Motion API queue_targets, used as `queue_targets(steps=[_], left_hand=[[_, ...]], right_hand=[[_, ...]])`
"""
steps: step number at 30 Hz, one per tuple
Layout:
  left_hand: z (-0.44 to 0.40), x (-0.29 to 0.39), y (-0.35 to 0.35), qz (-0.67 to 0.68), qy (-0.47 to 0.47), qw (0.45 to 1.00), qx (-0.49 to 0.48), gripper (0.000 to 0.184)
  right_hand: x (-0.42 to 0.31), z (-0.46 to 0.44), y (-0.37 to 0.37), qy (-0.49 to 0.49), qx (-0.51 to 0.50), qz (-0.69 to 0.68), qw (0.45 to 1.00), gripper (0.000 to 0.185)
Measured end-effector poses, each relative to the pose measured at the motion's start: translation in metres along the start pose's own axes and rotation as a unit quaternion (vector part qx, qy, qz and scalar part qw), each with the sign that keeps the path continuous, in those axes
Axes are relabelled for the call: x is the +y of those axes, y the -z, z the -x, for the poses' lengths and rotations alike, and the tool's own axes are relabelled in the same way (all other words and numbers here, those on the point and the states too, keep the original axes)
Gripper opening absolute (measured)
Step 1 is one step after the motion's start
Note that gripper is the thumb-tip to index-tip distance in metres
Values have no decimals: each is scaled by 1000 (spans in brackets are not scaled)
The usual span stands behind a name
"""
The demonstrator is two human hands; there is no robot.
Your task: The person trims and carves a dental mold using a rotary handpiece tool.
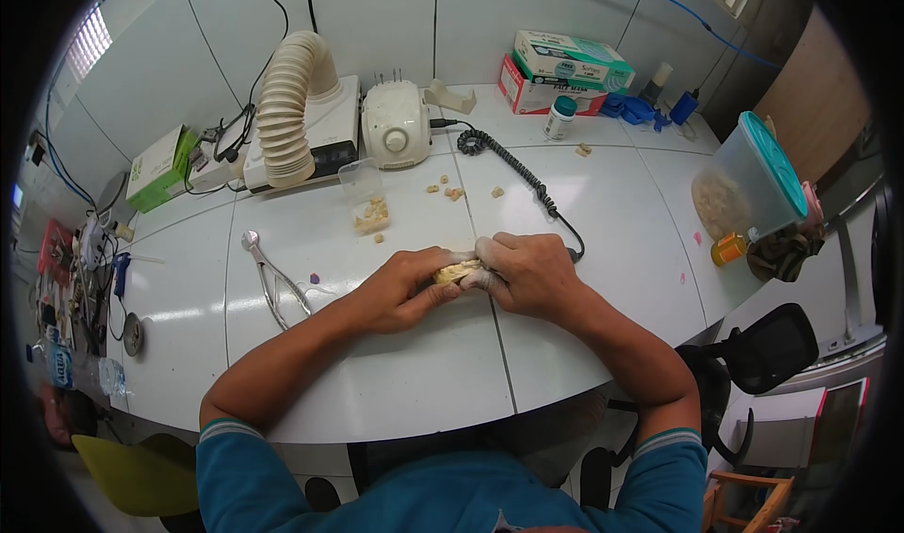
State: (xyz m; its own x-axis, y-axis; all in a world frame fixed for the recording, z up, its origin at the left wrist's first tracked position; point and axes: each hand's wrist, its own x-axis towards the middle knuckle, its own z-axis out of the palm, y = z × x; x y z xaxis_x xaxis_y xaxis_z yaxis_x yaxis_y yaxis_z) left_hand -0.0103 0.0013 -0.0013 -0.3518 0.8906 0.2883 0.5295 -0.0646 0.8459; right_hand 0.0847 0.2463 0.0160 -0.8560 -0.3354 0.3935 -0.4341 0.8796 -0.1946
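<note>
A small yellowish, tooth-shaped dental model (456, 272) is between my two hands, over the middle of the table. My left hand (411, 288) is closed round its left side, thumb below and fingers above. My right hand (527, 271) is closed at its right side, its fingertips dusted white. A coiled black cord (513, 170) runs from the drill control box (396, 123) to a dark handpiece end (573, 254) by my right palm; the rest of the handpiece is hidden by the hand. Metal pliers (271, 279) lie left of my left hand.
A clear box (370, 208) holds yellowish pieces, with several loose tooth pieces (453, 194) nearby. A hose-fitted dust extractor (294, 109) stands behind. Mask boxes (565, 72), a white bottle (559, 119) and a teal-lidded tub (753, 175) are at right.
</note>
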Motion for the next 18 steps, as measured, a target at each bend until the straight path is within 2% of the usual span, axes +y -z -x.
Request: queue_targets(steps=[6, 18], left_hand=[[0, 0, 0, 0, 0, 1000, 1, 29], [0, 0, 1, 2, 8, 1000, -4, 31]], right_hand=[[-2, -1, 0, -11, 2, -1, 1000, 42], [-3, -1, 0, -12, 1, -3, 1000, 40]])
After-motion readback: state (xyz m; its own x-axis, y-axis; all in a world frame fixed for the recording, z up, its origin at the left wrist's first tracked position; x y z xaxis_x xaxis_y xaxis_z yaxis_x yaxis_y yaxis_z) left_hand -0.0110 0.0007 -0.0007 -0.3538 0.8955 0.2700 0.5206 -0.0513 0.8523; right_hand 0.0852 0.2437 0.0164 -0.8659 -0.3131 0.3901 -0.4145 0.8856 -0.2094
